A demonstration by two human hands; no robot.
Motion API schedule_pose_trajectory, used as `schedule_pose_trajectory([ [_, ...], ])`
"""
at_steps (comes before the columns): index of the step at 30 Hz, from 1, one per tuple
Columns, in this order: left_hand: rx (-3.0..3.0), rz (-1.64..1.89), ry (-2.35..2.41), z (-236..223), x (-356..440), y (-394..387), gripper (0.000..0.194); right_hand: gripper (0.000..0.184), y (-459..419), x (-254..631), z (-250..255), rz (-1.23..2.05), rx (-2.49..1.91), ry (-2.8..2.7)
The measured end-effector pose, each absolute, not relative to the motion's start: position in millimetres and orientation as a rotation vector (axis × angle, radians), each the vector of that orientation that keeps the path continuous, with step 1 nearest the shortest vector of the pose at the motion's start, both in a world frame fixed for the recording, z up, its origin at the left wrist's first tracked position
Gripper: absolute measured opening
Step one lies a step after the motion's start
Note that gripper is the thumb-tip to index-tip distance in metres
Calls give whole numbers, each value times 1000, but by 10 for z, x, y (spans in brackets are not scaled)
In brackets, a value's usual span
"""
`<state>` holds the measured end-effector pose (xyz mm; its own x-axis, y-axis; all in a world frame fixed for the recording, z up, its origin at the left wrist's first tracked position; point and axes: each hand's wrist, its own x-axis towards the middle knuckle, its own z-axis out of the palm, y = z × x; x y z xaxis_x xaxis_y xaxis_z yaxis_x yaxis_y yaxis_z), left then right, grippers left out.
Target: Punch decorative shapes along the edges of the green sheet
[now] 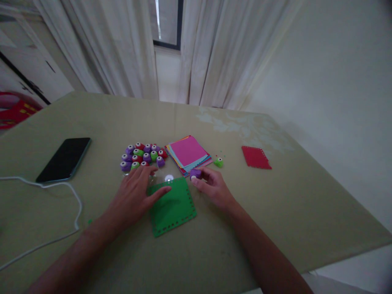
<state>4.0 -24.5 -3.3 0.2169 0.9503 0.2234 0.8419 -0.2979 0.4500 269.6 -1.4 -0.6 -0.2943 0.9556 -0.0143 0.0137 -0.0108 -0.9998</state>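
Observation:
A green paper square point(174, 210) with punched holes along its edges lies on the table in front of me. My left hand point(134, 196) lies flat on its left part, fingers stretched out. Beside the sheet's far right corner, my right hand point(212, 185) is closed around a small purple paper punch point(195, 174). A small clear lid-like thing point(168, 178) sits at the sheet's far edge.
A cluster of several purple, green and red punches point(142, 156) sits beyond my left hand. A stack of coloured paper point(189, 153), pink on top, a lone green punch point(218, 162), a red punched square point(256, 157), a black phone point(65, 159) and a white cable point(65, 192) lie around.

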Motion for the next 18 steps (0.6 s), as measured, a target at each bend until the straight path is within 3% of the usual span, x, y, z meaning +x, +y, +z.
schedule_pose_trajectory([
  [3, 2269, 507, 1732, -97, -31, -170, 70, 32, 67, 2762, -11, 1473, -1079, -1278],
  [7, 2198, 378, 1613, -101, -61, -143, 46, 34, 68, 2771, 33, 1607, -1038, -1134],
  [18, 1986, 567, 1441, -55, -44, -145, 38, 35, 90, 2768, 36, 1717, -996, -1036],
])
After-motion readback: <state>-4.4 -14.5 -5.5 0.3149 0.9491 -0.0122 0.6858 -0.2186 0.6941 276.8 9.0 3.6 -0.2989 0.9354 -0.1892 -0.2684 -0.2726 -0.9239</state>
